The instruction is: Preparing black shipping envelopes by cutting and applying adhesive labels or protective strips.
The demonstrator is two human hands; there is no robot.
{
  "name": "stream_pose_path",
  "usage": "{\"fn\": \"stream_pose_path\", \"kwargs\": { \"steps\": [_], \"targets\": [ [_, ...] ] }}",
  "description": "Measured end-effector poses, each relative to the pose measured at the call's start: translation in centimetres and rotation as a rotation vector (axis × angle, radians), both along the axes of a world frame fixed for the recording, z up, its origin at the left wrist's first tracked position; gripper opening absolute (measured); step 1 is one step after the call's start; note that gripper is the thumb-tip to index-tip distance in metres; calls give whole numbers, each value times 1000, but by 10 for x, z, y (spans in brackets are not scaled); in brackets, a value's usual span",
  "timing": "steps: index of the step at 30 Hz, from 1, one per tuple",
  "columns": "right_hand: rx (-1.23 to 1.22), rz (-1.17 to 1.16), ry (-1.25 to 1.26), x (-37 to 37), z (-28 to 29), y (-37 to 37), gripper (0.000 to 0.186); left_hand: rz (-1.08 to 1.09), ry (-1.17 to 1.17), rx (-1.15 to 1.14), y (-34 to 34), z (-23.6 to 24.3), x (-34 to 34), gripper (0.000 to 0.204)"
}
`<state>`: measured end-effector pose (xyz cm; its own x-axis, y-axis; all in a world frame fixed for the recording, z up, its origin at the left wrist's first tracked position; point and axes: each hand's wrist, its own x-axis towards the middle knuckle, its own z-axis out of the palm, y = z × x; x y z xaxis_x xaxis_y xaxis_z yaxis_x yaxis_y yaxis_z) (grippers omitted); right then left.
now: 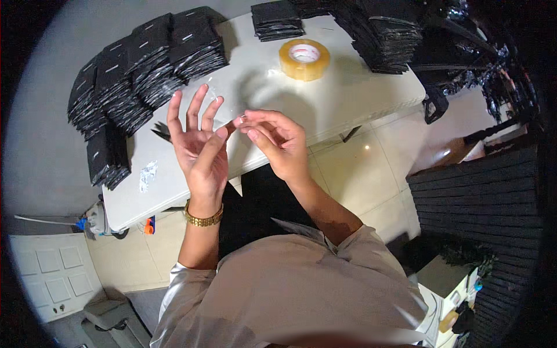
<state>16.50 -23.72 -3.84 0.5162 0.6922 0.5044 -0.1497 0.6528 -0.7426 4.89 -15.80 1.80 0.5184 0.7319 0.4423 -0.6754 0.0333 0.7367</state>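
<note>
1. Left hand (200, 145): raised above the surface (348, 98), palm up and toward the person, fingers spread wide and fully open. A gold bracelet (203, 218) sits on its wrist.
2. Right hand (278, 142): fingers curled, thumb and forefinger pinched together at the tip of the left thumb. They appear to grip a thin clear strip of tape (223, 101); it is faint and its extent is hard to tell.
3. The strip runs from the pinch up across the left fingertips, above the near edge of the white surface.
4. Roll of clear tape (304, 58): lies flat on the surface, beyond the hands, well apart from them.
5. Stacks of black packets (145, 64): piled along the left side of the surface; more stacks at the far right edge (383, 35).
6. Small crumpled clear scrap (147, 176): on the near left part of the surface, close to one black stack.
7. Tiled floor (360, 168) shows beneath the surface.
</note>
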Motion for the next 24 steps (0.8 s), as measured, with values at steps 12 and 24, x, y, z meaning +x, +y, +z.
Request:
{"fn": "stream_pose_path", "kwargs": {
  "steps": [12, 24],
  "targets": [
    [-48, -58, 156, 23, -1, -4, 15, 59, 54, 185, -7, 3, 31, 85],
    [-17, -76, 248, 19, 0, -2, 18, 221, -70, 277, -2, -4, 46, 100]
  ]
}}
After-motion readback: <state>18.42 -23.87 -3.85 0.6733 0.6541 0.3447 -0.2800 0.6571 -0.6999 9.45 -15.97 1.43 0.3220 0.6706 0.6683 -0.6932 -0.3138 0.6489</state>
